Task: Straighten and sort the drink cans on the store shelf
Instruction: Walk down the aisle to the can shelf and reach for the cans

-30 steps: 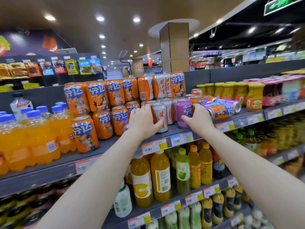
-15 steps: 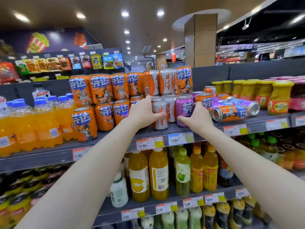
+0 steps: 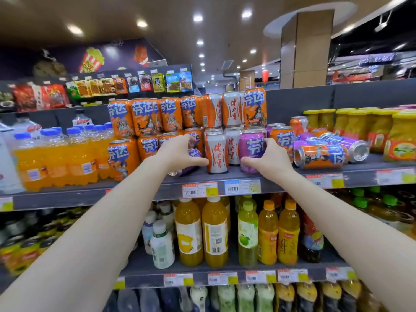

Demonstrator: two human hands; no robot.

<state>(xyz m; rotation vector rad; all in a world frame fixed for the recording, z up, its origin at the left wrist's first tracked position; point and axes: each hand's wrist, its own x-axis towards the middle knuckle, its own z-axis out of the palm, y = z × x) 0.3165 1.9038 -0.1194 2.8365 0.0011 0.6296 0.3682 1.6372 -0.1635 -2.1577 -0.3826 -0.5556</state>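
2 hands: left (image 3: 177,154) grips fallen purple can (image 3: 194,153); right (image 3: 269,159) grips upright purple can (image 3: 251,149) on shelf (image 3: 351,171).

Under bright recessed ceiling lights (image 3: 198,18), we see evenly lit shelves with soft, faint shadows. Glare flares on the fallen cans (image 3: 358,150). Our wide lens bows the shelf edge (image 3: 90,195), and the lower bottles (image 3: 225,298) at the frame's bottom smear into blur.

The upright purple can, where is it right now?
Head view, centre of the top shelf: the upright purple can stands right of the white-and-orange can, with the right hand on it.
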